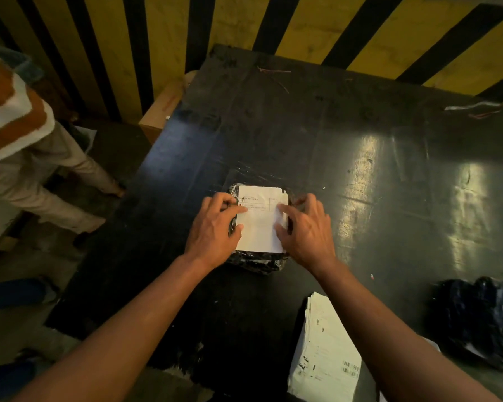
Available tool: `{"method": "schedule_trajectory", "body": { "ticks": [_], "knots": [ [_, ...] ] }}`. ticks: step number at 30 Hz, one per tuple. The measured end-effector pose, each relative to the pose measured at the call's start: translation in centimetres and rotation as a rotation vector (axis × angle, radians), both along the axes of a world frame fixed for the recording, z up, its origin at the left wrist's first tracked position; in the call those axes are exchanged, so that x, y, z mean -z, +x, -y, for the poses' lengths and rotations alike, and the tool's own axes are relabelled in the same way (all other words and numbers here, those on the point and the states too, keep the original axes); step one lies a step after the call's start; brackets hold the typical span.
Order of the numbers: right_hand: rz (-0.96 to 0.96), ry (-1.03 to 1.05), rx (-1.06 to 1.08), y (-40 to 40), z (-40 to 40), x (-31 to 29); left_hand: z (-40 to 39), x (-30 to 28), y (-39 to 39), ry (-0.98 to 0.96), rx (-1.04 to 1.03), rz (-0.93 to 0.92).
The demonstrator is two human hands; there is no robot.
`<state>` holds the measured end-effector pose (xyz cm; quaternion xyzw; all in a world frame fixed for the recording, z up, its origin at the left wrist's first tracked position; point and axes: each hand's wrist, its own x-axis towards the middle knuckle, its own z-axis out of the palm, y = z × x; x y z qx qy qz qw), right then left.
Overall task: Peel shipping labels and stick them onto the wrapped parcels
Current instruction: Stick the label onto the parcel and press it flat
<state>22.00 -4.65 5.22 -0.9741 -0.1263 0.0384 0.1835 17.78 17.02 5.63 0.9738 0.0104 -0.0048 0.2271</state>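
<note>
Two hands, left (215, 227) and right (305, 227), fingers spread, pressing thin limp label (259, 224) onto soft crinkly parcel (256, 261); best smoothed from edges.

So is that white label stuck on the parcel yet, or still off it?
On: the label lies flat atop the parcel, both hands pressing its sides.
</note>
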Motion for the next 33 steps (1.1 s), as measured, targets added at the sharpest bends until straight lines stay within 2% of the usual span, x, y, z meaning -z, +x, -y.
{"method": "schedule_trajectory", "body": {
  "ticks": [3,6,8,11,15,20,23,27,31,33],
  "knots": [
    [0.117,-0.047,-0.245,-1.3,0.0,0.7,0.4,0.6,-0.6,0.023,0.139,-0.010],
    [0.024,-0.165,-0.430,-1.2,-0.6,1.4,0.4,1.0,-1.0,0.004,0.147,-0.035],
    [-0.054,-0.230,-0.436,-0.3,-1.1,1.4,0.5,1.1,-1.1,0.007,0.140,-0.045],
    [-0.067,-0.293,-0.433,1.3,-1.6,1.0,0.5,1.3,-1.2,0.007,0.143,-0.057],
    [-0.170,-0.248,-0.246,2.9,0.1,1.2,0.7,1.5,-1.1,0.006,0.140,-0.063],
    [-0.252,-0.250,-0.225,4.3,0.6,0.4,1.0,1.9,-1.1,0.007,0.128,-0.062],
    [-0.233,-0.233,-0.211,4.4,-0.2,-0.1,1.0,1.8,-1.1,0.014,0.126,-0.074],
    [-0.113,-0.252,-0.416,3.0,-1.6,-0.2,0.9,2.0,-1.4,0.014,0.128,-0.069],
    [-0.224,-0.229,-0.237,4.3,-1.4,0.4,0.8,2.1,-1.2,0.018,0.134,-0.063],
    [-0.243,-0.253,-0.238,5.5,-1.0,0.0,0.8,1.9,-1.3,0.005,0.126,-0.069]
  ]
}}
